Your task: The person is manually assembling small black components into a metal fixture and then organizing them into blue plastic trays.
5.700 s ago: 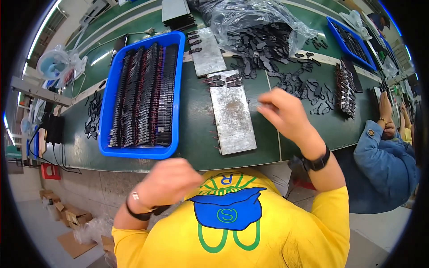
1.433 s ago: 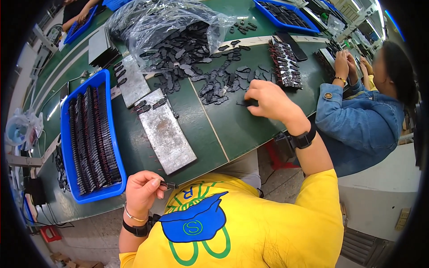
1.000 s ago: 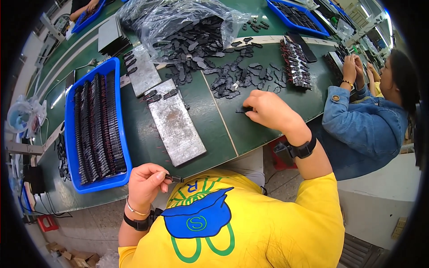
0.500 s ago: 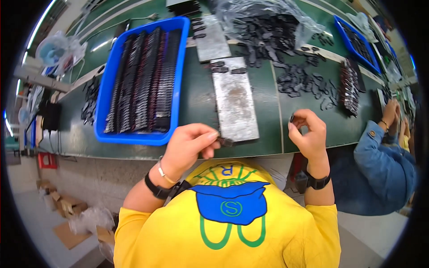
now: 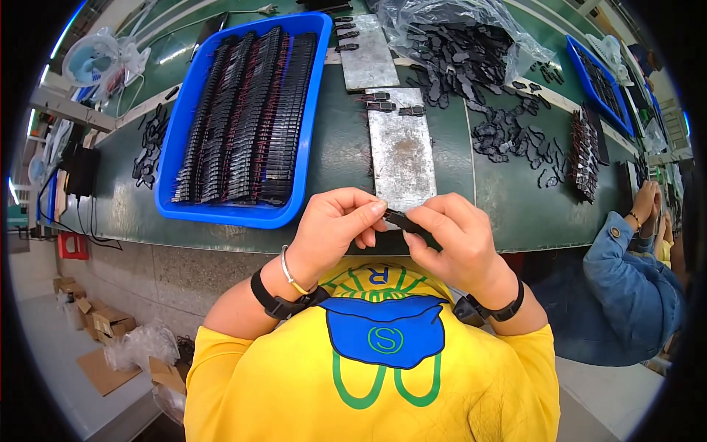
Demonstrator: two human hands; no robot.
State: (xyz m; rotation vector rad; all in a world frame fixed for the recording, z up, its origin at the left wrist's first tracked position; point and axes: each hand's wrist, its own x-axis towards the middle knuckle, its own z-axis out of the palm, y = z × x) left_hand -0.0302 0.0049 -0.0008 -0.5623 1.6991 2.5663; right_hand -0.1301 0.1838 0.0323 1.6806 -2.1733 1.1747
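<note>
In front of my chest, a small black plastic part (image 5: 400, 220) is held between both hands, over the near end of a worn metal plate (image 5: 403, 158). My left hand (image 5: 335, 225) pinches the part's left end with thumb and fingers. On its other end, the thumb and fingers of my right hand (image 5: 458, 239) are closed. Fingertips hide much of the part. Several small black pieces (image 5: 381, 105) lie on the far end of the plate. Beyond it is a second metal plate (image 5: 372, 70) with similar pieces along its left edge.
Left of the plates stands a blue tray (image 5: 315, 110) packed with rows of black parts with red wires. Loose flat black pieces (image 5: 508, 140) spread at right below a clear plastic bag (image 5: 526, 51). A co-worker's denim sleeve (image 5: 626, 258) is at far right.
My right hand has moved left to meet my left hand, and both now grip the black part. The left hand has shifted slightly right. The view has shifted a little.
</note>
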